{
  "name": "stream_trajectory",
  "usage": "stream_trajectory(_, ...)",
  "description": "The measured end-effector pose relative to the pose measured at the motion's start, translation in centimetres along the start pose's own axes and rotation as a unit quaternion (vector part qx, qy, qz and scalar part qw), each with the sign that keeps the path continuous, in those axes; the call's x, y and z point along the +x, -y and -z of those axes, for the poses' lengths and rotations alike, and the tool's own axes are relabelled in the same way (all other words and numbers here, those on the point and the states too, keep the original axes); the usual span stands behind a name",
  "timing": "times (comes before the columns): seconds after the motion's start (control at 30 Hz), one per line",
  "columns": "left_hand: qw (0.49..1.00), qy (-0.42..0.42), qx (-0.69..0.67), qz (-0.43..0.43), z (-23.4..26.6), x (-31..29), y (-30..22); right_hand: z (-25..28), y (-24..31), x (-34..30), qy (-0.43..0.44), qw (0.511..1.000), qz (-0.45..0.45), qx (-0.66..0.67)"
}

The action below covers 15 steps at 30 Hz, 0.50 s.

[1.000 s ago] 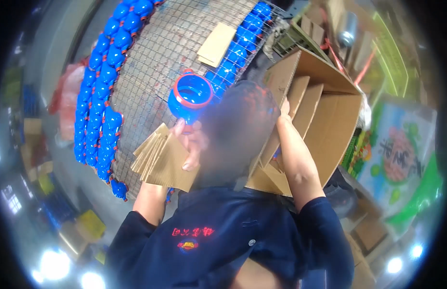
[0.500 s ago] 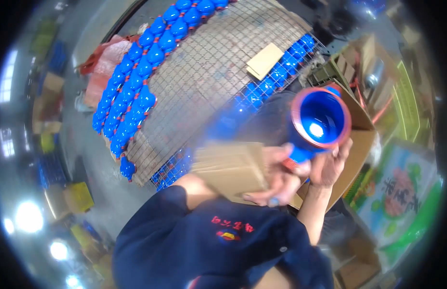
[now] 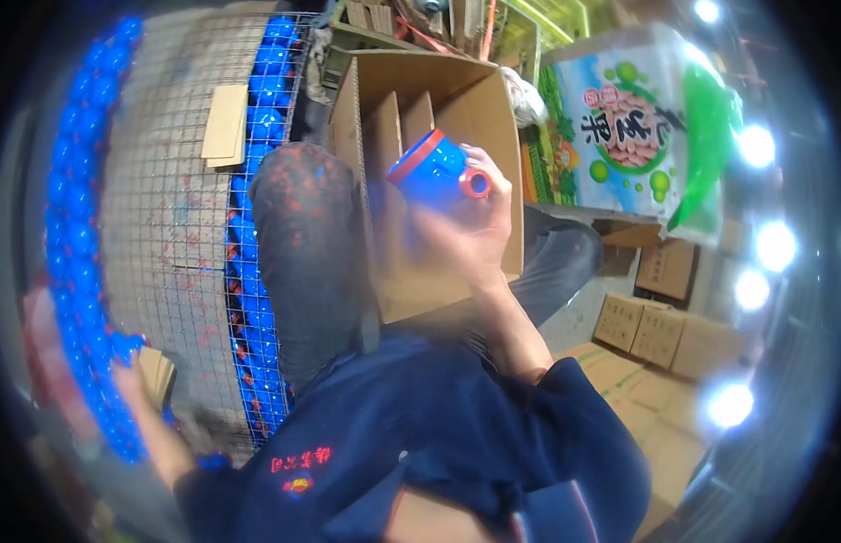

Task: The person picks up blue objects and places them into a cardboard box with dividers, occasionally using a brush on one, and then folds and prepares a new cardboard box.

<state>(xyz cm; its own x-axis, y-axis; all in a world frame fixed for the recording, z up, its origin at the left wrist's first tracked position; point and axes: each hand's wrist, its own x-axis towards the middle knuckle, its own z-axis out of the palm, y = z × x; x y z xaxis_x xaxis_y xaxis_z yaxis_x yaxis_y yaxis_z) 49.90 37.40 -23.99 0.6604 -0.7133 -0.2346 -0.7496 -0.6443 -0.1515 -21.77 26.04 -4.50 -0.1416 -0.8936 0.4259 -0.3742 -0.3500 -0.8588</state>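
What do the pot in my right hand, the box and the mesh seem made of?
Pot: perhaps glazed ceramic, possibly enamelled metal or plastic; smooth, glossy blue. Box: likely cardboard; matte brown, thin folded walls. Mesh: probably metal; thin, crossed grey wires.

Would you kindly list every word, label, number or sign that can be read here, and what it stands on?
Wording is described, not copied:
White-and-green package: large black characters, plus smaller ones on red.
Dark blue shirt: red characters beside a small emblem.
Cardboard boxes at right: dark print, too small to read.
Blue cup in the right hand: no lettering visible.
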Motion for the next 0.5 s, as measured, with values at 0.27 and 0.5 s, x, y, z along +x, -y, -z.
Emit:
stream_trajectory(0.27,0.998,0.022,0.051,-0.018,1.9,-0.3,-3.2,0.3,0.0,-0.6,-0.005,0.994,0.066,-0.086)
stream_trajectory(0.5,0.977,0.067,-0.204,-0.011,0.6,-0.2,-0.4,5.4,-1.3,2.2,-0.174,0.839,-0.375,0.352)
